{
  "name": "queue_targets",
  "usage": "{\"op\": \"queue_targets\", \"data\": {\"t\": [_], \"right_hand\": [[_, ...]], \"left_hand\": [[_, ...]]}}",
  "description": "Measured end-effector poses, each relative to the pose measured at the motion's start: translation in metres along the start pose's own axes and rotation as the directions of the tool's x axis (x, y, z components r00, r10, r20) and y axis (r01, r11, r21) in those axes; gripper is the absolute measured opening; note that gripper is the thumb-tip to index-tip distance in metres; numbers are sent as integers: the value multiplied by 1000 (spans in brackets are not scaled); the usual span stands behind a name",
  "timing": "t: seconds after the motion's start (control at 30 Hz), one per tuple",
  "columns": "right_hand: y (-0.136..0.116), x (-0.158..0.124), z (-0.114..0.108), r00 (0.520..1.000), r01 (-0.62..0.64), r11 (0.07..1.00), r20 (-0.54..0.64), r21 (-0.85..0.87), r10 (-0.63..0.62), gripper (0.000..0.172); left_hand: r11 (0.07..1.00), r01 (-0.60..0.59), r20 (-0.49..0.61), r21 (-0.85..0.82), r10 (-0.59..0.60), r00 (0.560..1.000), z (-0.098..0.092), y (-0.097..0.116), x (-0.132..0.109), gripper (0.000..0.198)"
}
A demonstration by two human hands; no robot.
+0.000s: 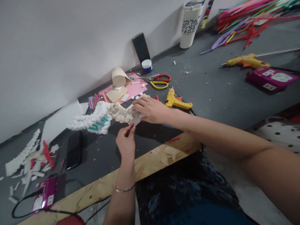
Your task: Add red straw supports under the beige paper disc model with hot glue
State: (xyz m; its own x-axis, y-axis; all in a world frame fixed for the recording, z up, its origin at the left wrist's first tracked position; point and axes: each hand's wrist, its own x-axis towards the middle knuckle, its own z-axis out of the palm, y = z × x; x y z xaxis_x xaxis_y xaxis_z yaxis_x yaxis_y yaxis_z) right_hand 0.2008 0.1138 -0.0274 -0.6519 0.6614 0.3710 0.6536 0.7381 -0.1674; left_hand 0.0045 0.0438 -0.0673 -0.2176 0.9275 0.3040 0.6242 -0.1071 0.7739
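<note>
Paper coils [120, 112] sit packed in rows on a white paper backing [136, 118], joined to a crimped white paper ruffle [90, 120] with teal strips [99, 125] laid across it. The whole piece lies on the grey desk [211, 103], directly under both hands. The right grip [152, 109] rests open and flat on the backing, its fingers spread over the end of the coils. The left grip [125, 142] is just below, its fingertips [131, 128] drawn together at the backing's lower edge beside a small red speck; whether they have hold of anything, I cannot tell.

Just beyond the right grip lies a yellow hot glue gun [175, 101], with red-and-yellow-handled scissors [159, 81] past it. A pink paper sheet [138, 89] and a tan paper cone [119, 76] are beyond the coils. Farther right of the grips are a second glue gun [246, 61], a magenta power strip [272, 78] and a heap of coloured pipe cleaners [243, 25]. A white tumbler [189, 26] stands against the wall, its dark lettering unreadable. Left of the left grip, a black phone [74, 150] lies beside another white ruffle [21, 156].
</note>
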Motion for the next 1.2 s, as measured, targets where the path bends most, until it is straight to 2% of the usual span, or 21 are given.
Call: {"op": "queue_targets", "data": {"t": [0.23, 0.5, 0.83, 1.2], "right_hand": [[4, 4, 10, 1000, -24, 1000, 12, -13, 24, 61], [7, 8, 11, 999, -35, 998, 28, -53, 37, 54], [9, 9, 10, 999, -40, 999, 24, -12, 40, 54], [10, 9, 10, 999, -25, 1000, 32, -16, 26, 54]], "left_hand": [[999, -5, -9, 51, 5, 1000, -2, 1, 4, 18], [996, 7, 2, 83, -7, 1000, 2, 0, 8, 18], [994, 23, -5, 103, -23, 1000, 4, 4, 10, 17], [994, 19, 13, 110, -20, 1000, 6, -4, 11, 21]]}}
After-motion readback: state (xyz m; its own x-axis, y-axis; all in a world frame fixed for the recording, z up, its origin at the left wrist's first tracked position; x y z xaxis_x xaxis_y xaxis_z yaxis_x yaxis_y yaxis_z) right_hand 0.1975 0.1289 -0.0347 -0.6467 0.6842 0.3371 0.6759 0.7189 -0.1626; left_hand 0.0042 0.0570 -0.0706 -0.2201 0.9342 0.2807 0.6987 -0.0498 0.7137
